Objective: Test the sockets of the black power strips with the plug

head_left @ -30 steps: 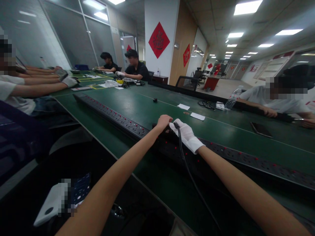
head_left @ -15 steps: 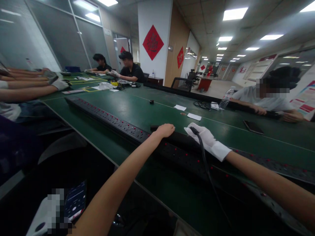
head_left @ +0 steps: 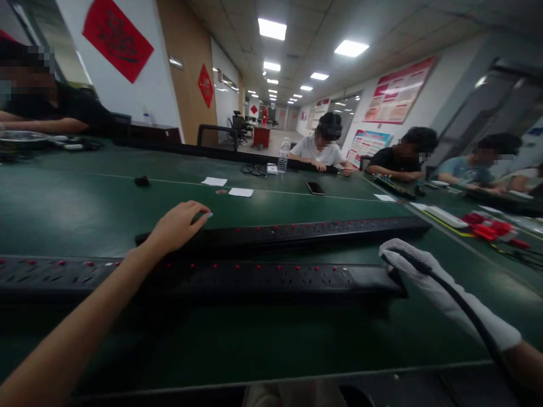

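Observation:
My left hand (head_left: 180, 225), bare, is just over the left part of the farther black power strip (head_left: 305, 230). Its fingers are loosely bent, with a gap between thumb and forefinger; a small pale-blue spot shows at the tips, too small to make out. In a white glove, my right hand (head_left: 418, 265) is closed around the plug end of a thick black power cord (head_left: 460, 302). The cord trails down toward the lower right. That hand is beside the right end of the nearer black power strip (head_left: 250, 277), which has rows of sockets and red dots.
Across the green table (head_left: 271, 339) lie two white paper slips (head_left: 241, 193), a phone (head_left: 315, 188), a water bottle (head_left: 283, 155) and a small black object (head_left: 141, 181). Red parts (head_left: 492, 227) lie at the right. Several people sit around the table.
My view has turned to the right. My gloved right hand, with the cord, has moved from over the strips to beyond the nearer strip's right end. My left hand's thumb is now apart from its fingers.

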A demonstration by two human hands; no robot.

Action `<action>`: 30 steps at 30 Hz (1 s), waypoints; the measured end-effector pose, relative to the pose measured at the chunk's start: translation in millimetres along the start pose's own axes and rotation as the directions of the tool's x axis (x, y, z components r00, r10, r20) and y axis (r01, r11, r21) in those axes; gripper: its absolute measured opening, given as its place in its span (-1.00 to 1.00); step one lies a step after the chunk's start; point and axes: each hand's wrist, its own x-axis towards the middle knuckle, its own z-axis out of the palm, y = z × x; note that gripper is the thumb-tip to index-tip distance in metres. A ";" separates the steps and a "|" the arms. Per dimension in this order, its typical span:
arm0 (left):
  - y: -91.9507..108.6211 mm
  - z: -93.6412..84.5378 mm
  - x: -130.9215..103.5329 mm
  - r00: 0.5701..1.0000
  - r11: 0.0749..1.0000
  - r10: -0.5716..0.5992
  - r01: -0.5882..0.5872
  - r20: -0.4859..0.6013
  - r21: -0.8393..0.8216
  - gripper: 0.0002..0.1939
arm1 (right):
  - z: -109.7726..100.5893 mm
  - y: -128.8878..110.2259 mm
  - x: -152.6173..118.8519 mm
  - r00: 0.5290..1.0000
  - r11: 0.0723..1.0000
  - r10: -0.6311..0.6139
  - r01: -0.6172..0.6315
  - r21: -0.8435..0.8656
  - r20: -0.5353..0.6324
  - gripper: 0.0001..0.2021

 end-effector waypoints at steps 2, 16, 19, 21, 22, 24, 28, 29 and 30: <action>27.1 -0.1 -10.1 0.983 0.984 0.179 -0.179 0.047 0.003 -0.68 | 8.9 2.6 1.0 0.992 0.999 -0.007 0.002 0.035 0.126 -0.72; 57.8 15.6 -96.8 0.890 0.865 0.246 -0.380 0.383 0.328 -0.18 | 74.1 -7.6 10.8 0.912 0.850 -0.370 0.410 -0.332 0.178 -0.67; 59.2 18.5 -94.5 0.895 0.869 0.234 -0.368 0.380 0.331 -0.21 | 76.9 -7.9 7.1 0.917 0.822 -0.370 0.397 -0.408 0.146 -0.65; 60.5 19.3 -93.9 0.902 0.878 0.226 -0.353 0.369 0.325 -0.23 | 77.9 -7.4 6.3 0.914 0.818 -0.381 0.404 -0.410 0.140 -0.64; 61.0 19.5 -93.8 0.904 0.881 0.222 -0.346 0.365 0.323 -0.23 | 78.1 -6.7 6.6 0.906 0.812 -0.398 0.421 -0.405 0.145 -0.64; 61.9 19.5 -93.8 0.908 0.880 0.214 -0.340 0.362 0.333 -0.22 | 78.3 -4.9 7.6 0.891 0.799 -0.426 0.452 -0.397 0.158 -0.64; 63.4 18.4 -94.6 0.909 0.871 0.194 -0.332 0.369 0.362 -0.23 | 79.4 -1.3 8.2 0.893 0.793 -0.426 0.447 -0.413 0.148 -0.63; 64.0 17.4 -94.5 0.909 0.876 0.183 -0.323 0.373 0.358 -0.22 | 79.6 -0.7 7.8 0.894 0.795 -0.424 0.445 -0.413 0.147 -0.62; 65.1 15.9 -93.8 0.908 0.885 0.169 -0.311 0.383 0.346 -0.22 | 79.6 -0.5 7.5 0.894 0.797 -0.422 0.445 -0.409 0.149 -0.62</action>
